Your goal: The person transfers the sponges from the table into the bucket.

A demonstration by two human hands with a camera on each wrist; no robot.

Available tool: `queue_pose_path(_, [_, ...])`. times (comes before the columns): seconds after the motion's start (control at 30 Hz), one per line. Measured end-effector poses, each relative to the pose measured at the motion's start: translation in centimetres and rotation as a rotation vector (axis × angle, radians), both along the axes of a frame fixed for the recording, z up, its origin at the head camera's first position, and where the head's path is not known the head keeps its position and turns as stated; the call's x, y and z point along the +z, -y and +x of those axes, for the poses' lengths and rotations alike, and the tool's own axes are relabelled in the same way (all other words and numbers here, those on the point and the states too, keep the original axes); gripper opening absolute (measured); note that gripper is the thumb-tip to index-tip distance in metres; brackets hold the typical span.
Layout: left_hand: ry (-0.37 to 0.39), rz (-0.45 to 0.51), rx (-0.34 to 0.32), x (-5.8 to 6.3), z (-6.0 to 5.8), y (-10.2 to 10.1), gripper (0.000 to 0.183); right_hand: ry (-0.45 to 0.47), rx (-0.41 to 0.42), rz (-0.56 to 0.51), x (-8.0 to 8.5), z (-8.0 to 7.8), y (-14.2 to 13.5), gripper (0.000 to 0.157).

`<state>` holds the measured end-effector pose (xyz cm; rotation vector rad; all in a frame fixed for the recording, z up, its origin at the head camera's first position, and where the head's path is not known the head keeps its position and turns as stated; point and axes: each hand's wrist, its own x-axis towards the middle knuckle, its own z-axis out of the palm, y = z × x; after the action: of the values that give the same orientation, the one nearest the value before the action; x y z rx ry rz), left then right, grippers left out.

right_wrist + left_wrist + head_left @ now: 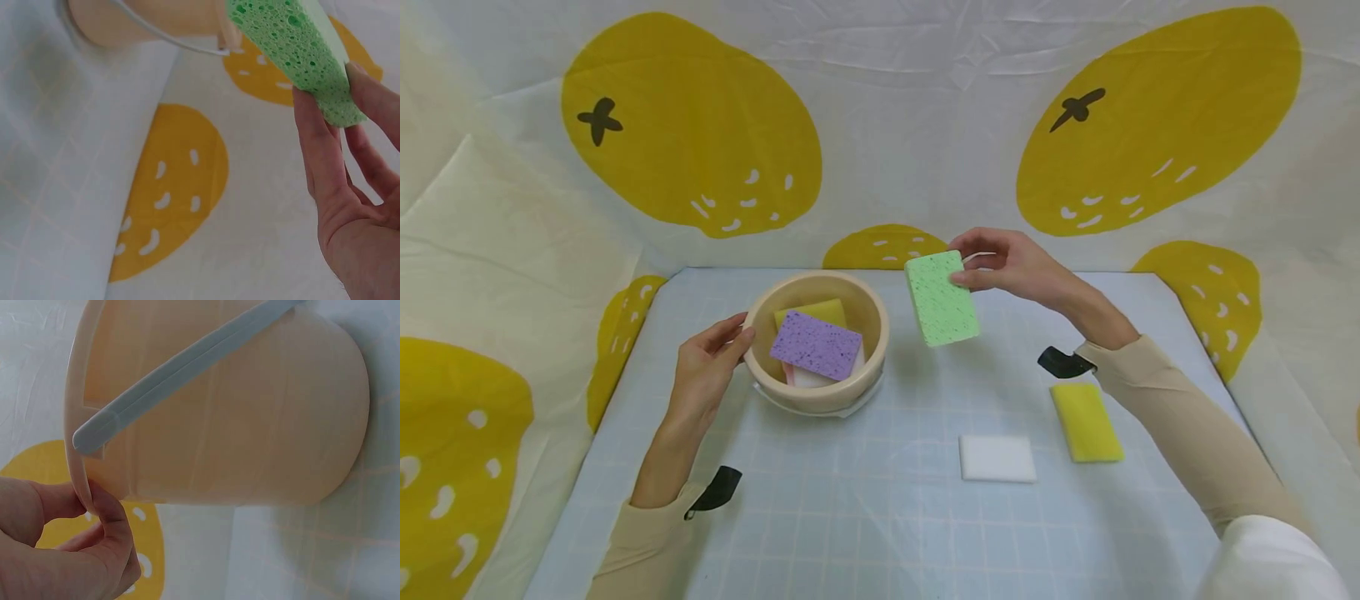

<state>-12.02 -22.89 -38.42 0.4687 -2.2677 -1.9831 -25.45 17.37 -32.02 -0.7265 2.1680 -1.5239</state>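
In the head view my left hand (703, 367) pinches the rim of a cream bucket (874, 367) at its left side. The left wrist view shows the thumb and a finger on that rim, just below the pivot of a grey handle (181, 375). Inside the bucket a purple sponge (816, 346) lies on top of a yellow sponge (812, 314) and a white piece whose full shape is hidden. To the right of the bucket, my right hand (1018, 267) holds a green sponge (942, 300) in the air by one edge, between thumb and fingers.
On the blue gridded table (850, 517) lie a white sponge pad (997, 458) and, to its right, a yellow sponge (1087, 422) near the right forearm. A white cloth with yellow fruit prints (700, 125) hangs behind and along both sides.
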Motion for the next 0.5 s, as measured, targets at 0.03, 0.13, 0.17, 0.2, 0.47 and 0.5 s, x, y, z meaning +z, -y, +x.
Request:
queue_pose_path(0.03, [0.005, -0.003, 0.0, 0.0, 0.0, 0.0, 0.05, -0.003, 0.002, -0.004, 0.1, -0.1, 0.3, 0.045])
queue_pose_path(0.13, [0.013, -0.009, 0.0, 0.0, 0.0, 0.1, 0.051, -0.018, 0.013, -0.013, 0.4, -0.4, 1.2, 0.045])
queue_pose_path(0.17, [0.014, -0.011, 0.0, 0.0, 0.0, 0.1, 0.051, -0.026, 0.019, -0.016, 0.5, -0.5, 1.5, 0.045])
queue_pose_path(0.2, [0.013, -0.012, -0.001, -0.1, 0.0, 0.1, 0.051, -0.032, 0.024, -0.024, 0.6, -0.6, 1.8, 0.045])
queue_pose_path(0.47, [0.013, -0.026, 0.002, 0.1, 0.0, 0.1, 0.052, -0.054, 0.081, -0.062, 1.4, -1.1, 4.6, 0.042])
queue_pose_path(0.5, [0.013, -0.029, 0.003, 0.1, 0.0, 0.0, 0.052, -0.057, 0.087, -0.06, 1.6, -1.0, 5.1, 0.041])
